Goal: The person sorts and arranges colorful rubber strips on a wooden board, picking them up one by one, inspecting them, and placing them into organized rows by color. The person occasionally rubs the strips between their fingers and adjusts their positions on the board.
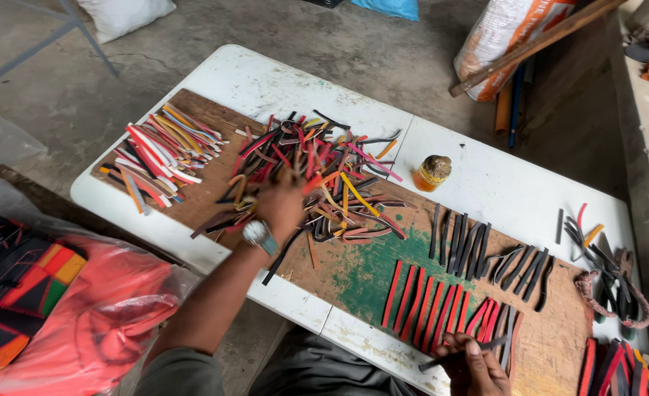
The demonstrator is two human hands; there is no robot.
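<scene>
My left hand (284,204), with a wristwatch, reaches into a loose pile of red, black, orange and yellow strips (324,180) on a wooden board (354,275); it is blurred, so whether it grips a strip is unclear. My right hand (475,367) is at the near edge, pinching a dark strip (456,350) beside a neat row of red strips (427,301). Behind that row lies a row of black strips (460,242).
The board lies on a white folding table (500,183). A sorted bundle of coloured strips (163,150) sits far left. An amber glue jar (431,173) stands mid-table. More strips and a cord lie at right (610,282). A red plastic bag (97,315) sits left.
</scene>
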